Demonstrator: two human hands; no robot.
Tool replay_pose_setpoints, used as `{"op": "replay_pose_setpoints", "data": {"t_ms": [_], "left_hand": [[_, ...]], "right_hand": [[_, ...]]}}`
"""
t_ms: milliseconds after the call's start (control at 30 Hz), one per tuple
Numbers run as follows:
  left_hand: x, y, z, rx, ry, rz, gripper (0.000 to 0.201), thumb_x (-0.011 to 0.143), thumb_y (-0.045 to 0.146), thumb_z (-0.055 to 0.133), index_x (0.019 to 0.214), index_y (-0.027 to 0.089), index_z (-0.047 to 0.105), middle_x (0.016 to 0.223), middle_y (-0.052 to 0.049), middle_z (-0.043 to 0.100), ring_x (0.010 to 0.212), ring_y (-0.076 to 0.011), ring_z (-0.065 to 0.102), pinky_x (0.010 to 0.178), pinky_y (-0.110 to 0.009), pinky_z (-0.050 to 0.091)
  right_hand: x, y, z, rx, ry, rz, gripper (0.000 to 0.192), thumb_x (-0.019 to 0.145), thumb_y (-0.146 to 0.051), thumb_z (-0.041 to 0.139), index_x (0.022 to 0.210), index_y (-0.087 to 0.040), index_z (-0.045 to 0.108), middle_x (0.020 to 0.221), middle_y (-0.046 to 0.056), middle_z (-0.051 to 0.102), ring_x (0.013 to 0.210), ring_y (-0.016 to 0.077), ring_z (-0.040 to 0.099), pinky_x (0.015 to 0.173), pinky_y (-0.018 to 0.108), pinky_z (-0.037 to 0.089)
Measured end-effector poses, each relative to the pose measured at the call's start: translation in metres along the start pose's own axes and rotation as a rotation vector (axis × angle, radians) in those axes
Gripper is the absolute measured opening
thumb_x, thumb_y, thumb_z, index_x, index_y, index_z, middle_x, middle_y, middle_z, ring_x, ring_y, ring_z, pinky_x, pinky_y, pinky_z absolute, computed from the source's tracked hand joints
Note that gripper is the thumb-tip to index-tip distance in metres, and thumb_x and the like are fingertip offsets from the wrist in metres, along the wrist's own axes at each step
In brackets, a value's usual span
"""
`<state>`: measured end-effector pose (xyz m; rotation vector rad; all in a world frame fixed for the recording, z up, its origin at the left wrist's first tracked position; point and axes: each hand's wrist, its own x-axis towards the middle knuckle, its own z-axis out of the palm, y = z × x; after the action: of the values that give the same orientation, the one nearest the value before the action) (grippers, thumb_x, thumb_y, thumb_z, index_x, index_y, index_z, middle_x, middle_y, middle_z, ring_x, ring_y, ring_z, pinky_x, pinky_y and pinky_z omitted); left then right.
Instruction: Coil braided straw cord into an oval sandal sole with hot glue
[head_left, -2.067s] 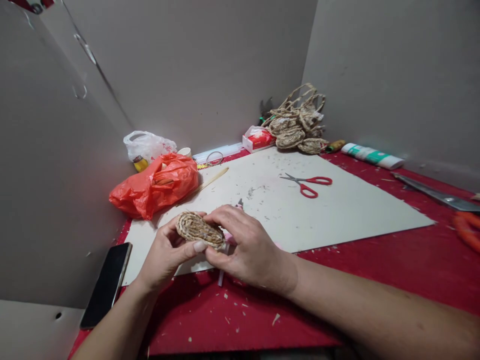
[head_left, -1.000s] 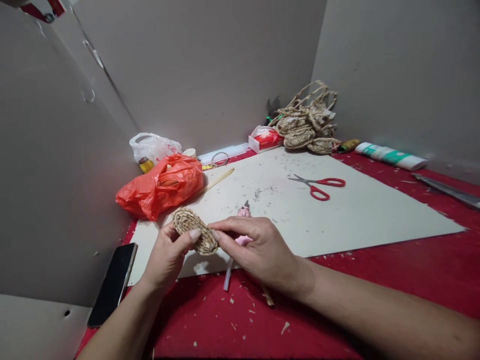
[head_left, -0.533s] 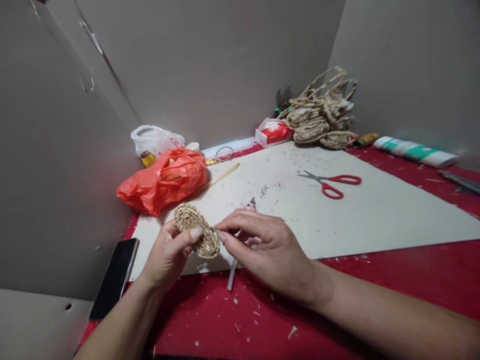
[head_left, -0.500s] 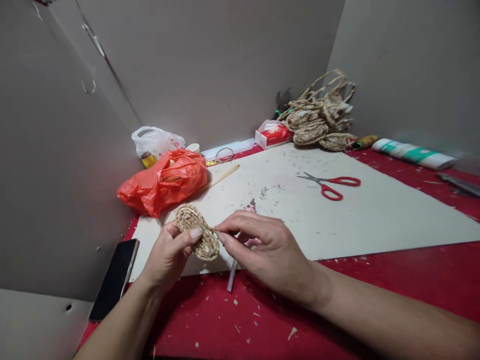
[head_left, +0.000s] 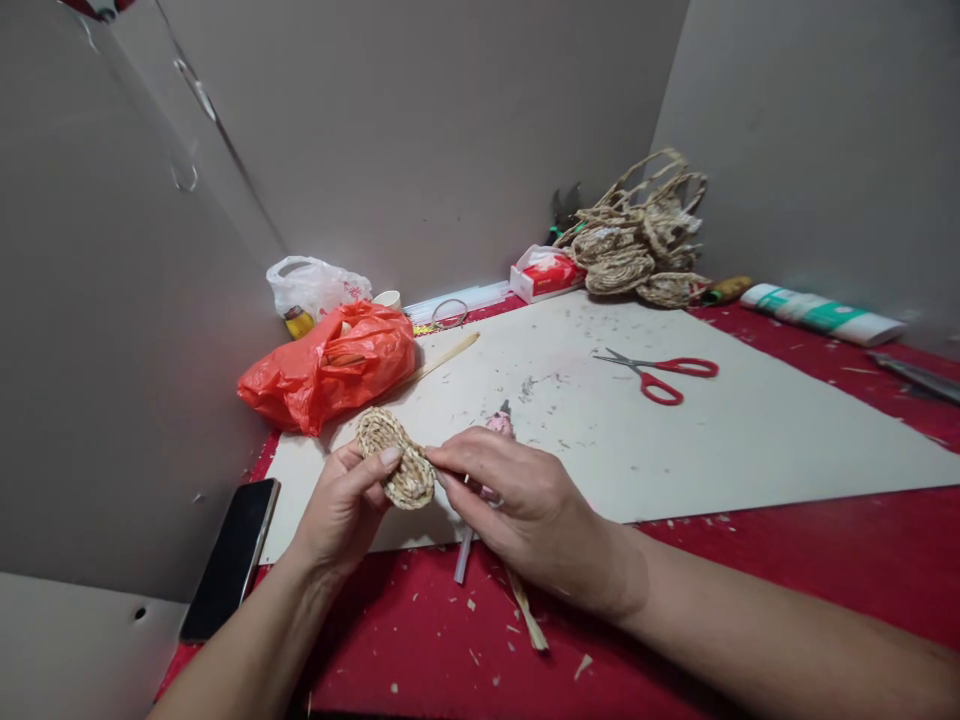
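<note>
My left hand (head_left: 349,500) grips a small braided straw sole (head_left: 409,478), oblong and narrowed in the middle, with the thumb pressed on its face. At the sole's right edge, my right hand (head_left: 536,505) pinches the straw strand between thumb and forefinger. A loose straw end (head_left: 529,610) hangs out below the right palm. Partly hidden behind that hand is a glue gun (head_left: 501,422) with a pink body and dark tip; a clear glue stick (head_left: 463,558) pokes out under the fingers.
Red-handled scissors (head_left: 660,372) lie open on the white board (head_left: 750,420). A red plastic bag (head_left: 330,365) and a phone (head_left: 229,560) are at left. Braided straw pieces (head_left: 637,240) are heaped at the back right, beside a tissue box (head_left: 546,275).
The right hand has shifted slightly at the sole's edge, and the loose straw end now shows beneath it. The left hand has tilted the sole a little.
</note>
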<state>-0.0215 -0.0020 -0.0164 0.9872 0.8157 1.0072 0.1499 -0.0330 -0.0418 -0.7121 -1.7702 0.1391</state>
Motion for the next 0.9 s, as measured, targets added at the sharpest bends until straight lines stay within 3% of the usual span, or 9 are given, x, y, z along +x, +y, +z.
{"op": "replay_pose_setpoints", "data": {"t_ms": [233, 500, 700, 900], "left_hand": [[-0.001, -0.006, 0.002, 0.059, 0.027, 0.108, 0.013, 0.076, 0.022, 0.071, 0.084, 0.012, 0.069, 0.076, -0.004, 0.067, 0.065, -0.0111, 0.060, 0.061, -0.022, 0.050], [-0.001, -0.009, 0.000, 0.122, 0.073, 0.190, 0.013, 0.077, 0.023, 0.071, 0.086, 0.014, 0.069, 0.078, -0.002, 0.067, 0.065, -0.0092, 0.058, 0.061, -0.020, 0.048], [-0.005, -0.016, 0.005, 0.247, 0.205, 0.233, 0.018, 0.076, 0.030, 0.073, 0.084, 0.015, 0.069, 0.078, -0.002, 0.070, 0.070, -0.0112, 0.061, 0.069, -0.023, 0.050], [-0.004, -0.018, 0.008, 0.305, 0.219, 0.252, 0.023, 0.074, 0.032, 0.074, 0.088, 0.013, 0.071, 0.083, -0.004, 0.072, 0.075, -0.0125, 0.062, 0.071, -0.022, 0.049]], "right_hand": [[0.001, -0.006, 0.002, 0.011, -0.020, 0.258, 0.014, 0.086, -0.009, 0.051, 0.089, -0.017, 0.062, 0.080, 0.003, 0.065, 0.075, 0.0142, 0.063, 0.066, 0.026, 0.052], [0.000, -0.008, -0.001, 0.055, -0.056, 0.255, 0.013, 0.079, -0.009, 0.057, 0.092, -0.014, 0.060, 0.081, 0.003, 0.062, 0.072, 0.0129, 0.059, 0.068, 0.026, 0.050], [-0.004, -0.006, 0.007, -0.117, -0.109, 0.199, 0.019, 0.078, -0.016, 0.066, 0.092, -0.014, 0.054, 0.082, 0.005, 0.058, 0.074, 0.0174, 0.056, 0.062, 0.028, 0.047], [-0.008, -0.003, 0.010, -0.217, -0.133, 0.223, 0.014, 0.082, -0.016, 0.061, 0.091, -0.017, 0.049, 0.082, 0.004, 0.056, 0.074, 0.0188, 0.056, 0.068, 0.033, 0.047]]}}
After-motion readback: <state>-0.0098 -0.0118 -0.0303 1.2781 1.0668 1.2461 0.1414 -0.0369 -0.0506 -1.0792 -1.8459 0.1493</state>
